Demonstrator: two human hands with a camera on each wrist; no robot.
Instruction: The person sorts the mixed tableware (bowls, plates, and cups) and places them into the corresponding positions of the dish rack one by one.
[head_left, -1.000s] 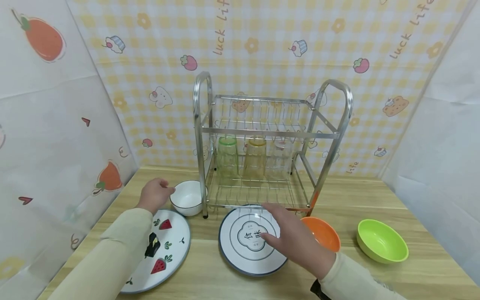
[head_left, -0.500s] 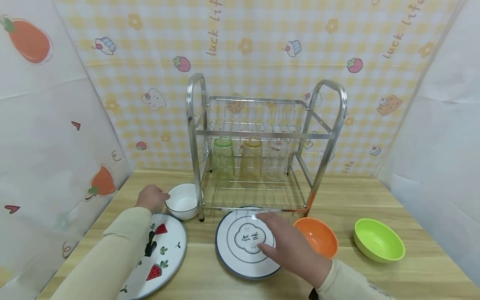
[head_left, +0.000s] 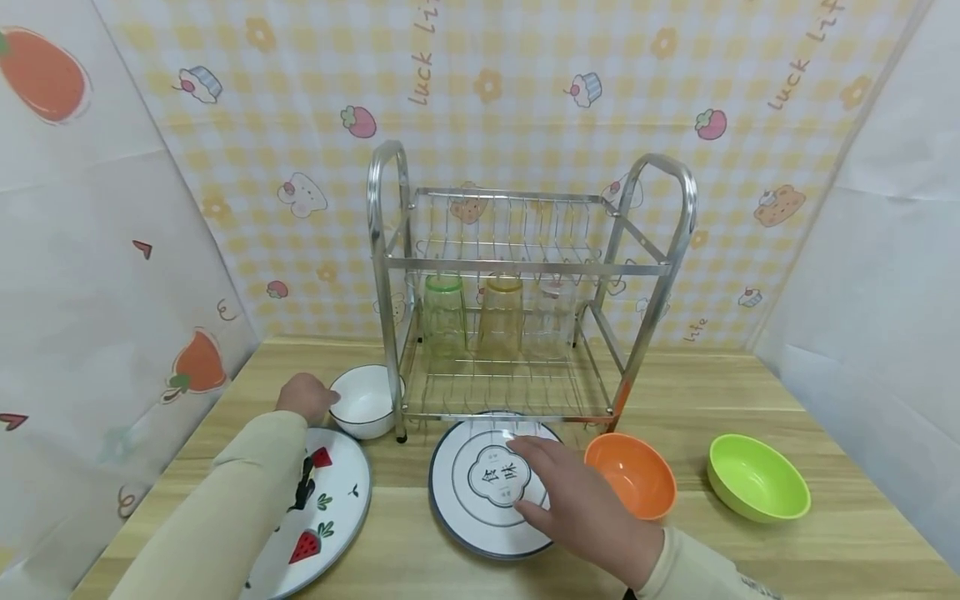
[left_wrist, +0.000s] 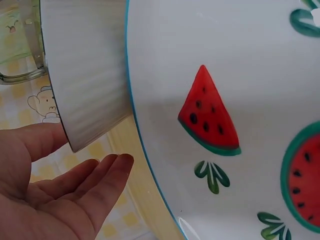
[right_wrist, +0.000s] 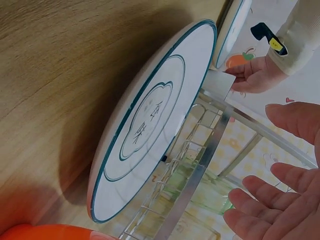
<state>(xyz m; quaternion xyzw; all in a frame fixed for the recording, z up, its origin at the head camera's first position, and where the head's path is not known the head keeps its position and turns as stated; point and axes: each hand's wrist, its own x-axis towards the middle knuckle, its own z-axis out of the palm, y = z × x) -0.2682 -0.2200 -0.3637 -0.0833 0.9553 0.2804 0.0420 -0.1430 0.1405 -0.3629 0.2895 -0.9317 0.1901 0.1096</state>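
My left hand is at the left side of a small white bowl with a dark rim. In the left wrist view the thumb reaches over the bowl's rim, while the other fingers extend beside its outer wall with a gap. Below that forearm lies a large white plate painted with watermelon slices, partly covered by the sleeve. My right hand hovers over the right part of a blue-rimmed white plate with Chinese characters. Its fingers and thumb are spread and hold nothing, as the right wrist view shows.
A two-tier metal dish rack stands behind the plates. On its lower tier are a green glass, a yellow glass and a clear glass. An orange bowl and a lime-green bowl sit to the right.
The head view has shifted slightly, moving the scene left. My left hand stays beside the white bowl, its thumb now at the rim. My right hand has drawn slightly back toward me.
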